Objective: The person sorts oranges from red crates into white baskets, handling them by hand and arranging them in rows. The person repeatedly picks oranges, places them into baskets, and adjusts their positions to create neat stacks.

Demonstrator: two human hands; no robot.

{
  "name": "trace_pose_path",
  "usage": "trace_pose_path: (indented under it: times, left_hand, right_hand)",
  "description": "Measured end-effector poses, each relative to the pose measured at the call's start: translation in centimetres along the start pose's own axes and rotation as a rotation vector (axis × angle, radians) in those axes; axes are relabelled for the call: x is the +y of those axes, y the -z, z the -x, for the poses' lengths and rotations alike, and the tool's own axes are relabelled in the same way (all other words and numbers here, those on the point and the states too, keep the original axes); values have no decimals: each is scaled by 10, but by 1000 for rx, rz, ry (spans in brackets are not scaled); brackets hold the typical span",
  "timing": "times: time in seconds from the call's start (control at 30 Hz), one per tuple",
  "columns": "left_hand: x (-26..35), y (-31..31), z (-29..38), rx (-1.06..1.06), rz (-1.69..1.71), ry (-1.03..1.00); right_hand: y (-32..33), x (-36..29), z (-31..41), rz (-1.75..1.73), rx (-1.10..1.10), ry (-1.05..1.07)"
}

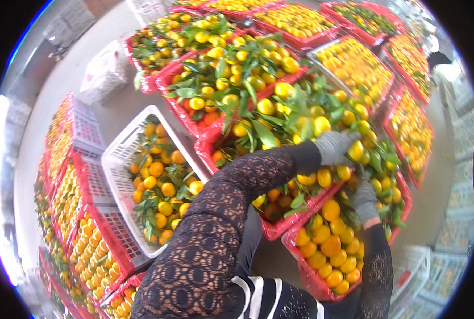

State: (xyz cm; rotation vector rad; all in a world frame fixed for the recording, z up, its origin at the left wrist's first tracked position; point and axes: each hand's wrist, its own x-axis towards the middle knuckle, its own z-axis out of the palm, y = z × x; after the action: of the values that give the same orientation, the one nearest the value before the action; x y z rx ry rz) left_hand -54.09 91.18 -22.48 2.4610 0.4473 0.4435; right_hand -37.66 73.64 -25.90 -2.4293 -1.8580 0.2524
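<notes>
Both hands wear grey knit gloves and work among leafy mandarins [322, 125] heaped in a red-lined crate [279, 228]. My left hand [336, 147] rests at the right part of the heap, its fingers next to a yellow-orange mandarin [356, 151]. Whether those fingers grip it cannot be made out. Lower down, my right hand [364, 199] reaches up into fruit and leaves, with its fingertips mostly hidden. Just below the hands, a red-lined crate of leafless mandarins [330, 245] sits close to my body, partly covered by my right forearm.
On my left stands a white plastic crate [111, 159] of mandarins with leaves. Stacked crates [89, 239] of fruit line the far left. More filled red-lined crates [297, 22] stand ahead and right. White crates [412, 263] are at lower right, and a white bundle [105, 71] sits on the floor.
</notes>
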Motion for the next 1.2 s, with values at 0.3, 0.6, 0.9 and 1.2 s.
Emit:
trace_pose_path:
  times: [0.3,0.6,0.9,1.2]
  left_hand:
    - [2,29,43,120,34,1]
    - [-94,69,96,448,1286,245]
    - [-328,339,149,797,247,687]
    - [-101,131,-58,250,-341,-332]
  right_hand:
    - [-29,19,-12,-494,122,125]
    - [51,-79,-3,-1978,-145,-128]
    - [68,-226,-202,-1214,141,355]
    - [96,56,-126,-12,236,-220]
